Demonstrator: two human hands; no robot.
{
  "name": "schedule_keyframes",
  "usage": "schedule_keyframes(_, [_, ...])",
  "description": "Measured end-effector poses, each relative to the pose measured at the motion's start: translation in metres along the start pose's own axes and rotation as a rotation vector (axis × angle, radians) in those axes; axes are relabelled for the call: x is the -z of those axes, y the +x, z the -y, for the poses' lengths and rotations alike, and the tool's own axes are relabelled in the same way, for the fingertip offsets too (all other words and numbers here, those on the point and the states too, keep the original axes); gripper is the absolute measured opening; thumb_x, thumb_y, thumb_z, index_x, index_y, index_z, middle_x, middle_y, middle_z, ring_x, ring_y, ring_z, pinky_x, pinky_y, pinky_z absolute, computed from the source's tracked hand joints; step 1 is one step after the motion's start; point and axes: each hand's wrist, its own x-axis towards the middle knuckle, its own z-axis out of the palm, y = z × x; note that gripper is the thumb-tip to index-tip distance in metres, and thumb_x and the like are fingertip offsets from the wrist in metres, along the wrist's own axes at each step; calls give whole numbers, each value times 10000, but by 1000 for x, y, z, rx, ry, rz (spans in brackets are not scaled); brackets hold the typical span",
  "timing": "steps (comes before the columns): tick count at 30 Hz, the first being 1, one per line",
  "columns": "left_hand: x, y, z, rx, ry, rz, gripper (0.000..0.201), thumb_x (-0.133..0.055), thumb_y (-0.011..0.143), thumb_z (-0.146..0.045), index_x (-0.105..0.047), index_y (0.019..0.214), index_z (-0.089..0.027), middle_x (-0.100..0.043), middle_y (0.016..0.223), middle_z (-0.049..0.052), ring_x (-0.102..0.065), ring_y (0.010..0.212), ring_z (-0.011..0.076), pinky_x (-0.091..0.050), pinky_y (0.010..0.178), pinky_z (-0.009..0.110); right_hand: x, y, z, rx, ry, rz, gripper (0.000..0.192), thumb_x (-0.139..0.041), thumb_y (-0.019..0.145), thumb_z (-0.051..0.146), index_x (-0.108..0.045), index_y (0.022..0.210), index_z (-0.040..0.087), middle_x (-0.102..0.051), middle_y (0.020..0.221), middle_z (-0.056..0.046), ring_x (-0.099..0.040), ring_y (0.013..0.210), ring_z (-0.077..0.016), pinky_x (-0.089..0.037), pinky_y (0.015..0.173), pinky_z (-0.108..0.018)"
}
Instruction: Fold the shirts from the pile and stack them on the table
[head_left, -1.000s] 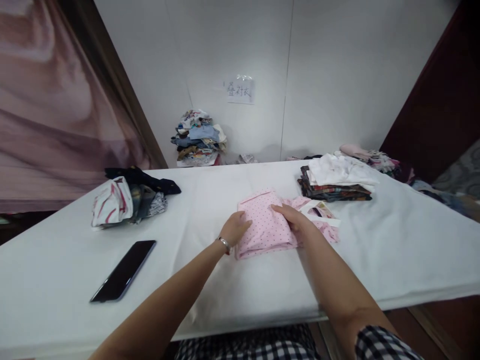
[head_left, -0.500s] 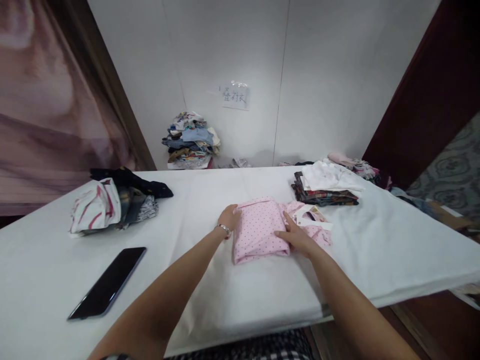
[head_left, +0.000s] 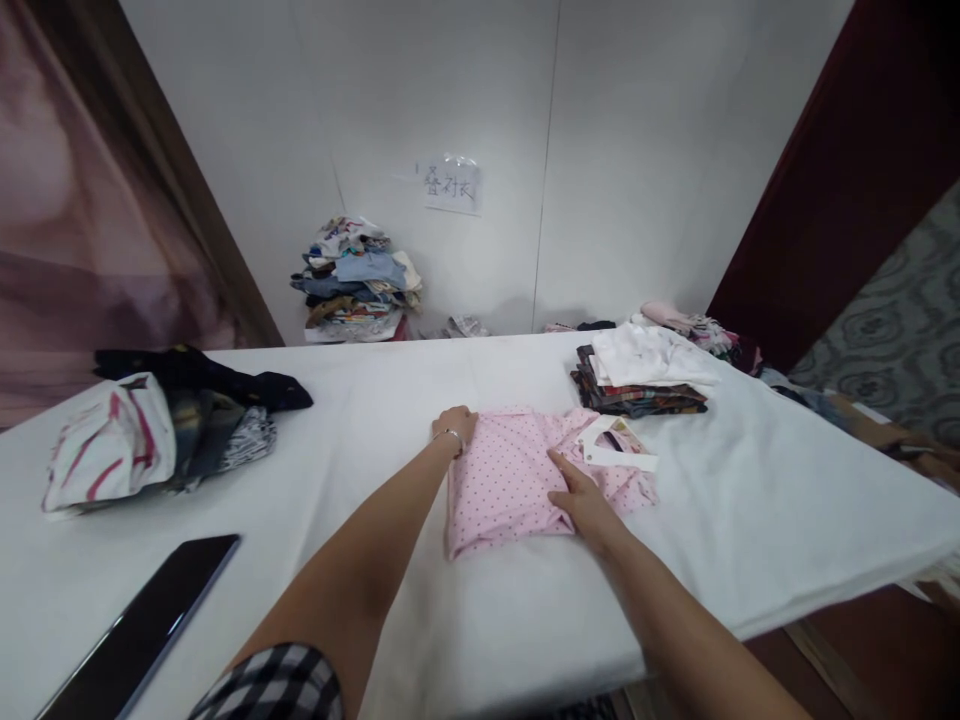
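Note:
A pink shirt [head_left: 506,475] with small dark dots lies folded on the white table in front of me. Its collar [head_left: 611,442], with a white band set in it, faces right. At the far left corner of the folded cloth, my left hand [head_left: 456,424] is closed over the edge, its fingertips partly hidden. My right hand [head_left: 589,500] rests on the right side of the shirt near the collar, thumb and index finger spread apart on the fabric.
Folded clothes [head_left: 645,372], a white one on top, are stacked at the back right. Crumpled garments [head_left: 157,430] lie on the left, with a black phone [head_left: 142,630] nearer me. A tall clothes pile [head_left: 360,285] stands by the wall under a paper sign [head_left: 453,187].
The folded body of the shirt now looks wider and flatter, its left edge shifted left. Both hands stay on it. The view has turned slightly, and the phone sits lower left.

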Motion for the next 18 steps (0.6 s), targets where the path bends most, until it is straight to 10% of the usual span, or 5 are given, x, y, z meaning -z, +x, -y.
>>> schedule_keyframes(8, [-17,13,-52,-318,47,103,471,-637,769,-514,-663,1176,-279,-650,1284,21,-567,1183,228,-402,1005,282,1,0,6,-48,39,23,739,-607,705,220,-466,1430,260,-434,1502,-23,-387,1396,-232,-281,1167,-446])
schedule_keyframes(18, [-53,42,-61,-170,201,122,293,-593,799,-467,-735,890,-228,-737,1044,125,-597,1121,319,-431,961,411,3,-1,13,-87,10,7,653,-597,729,198,-536,1376,264,-517,1440,-21,-438,1359,-233,-282,1164,-448])
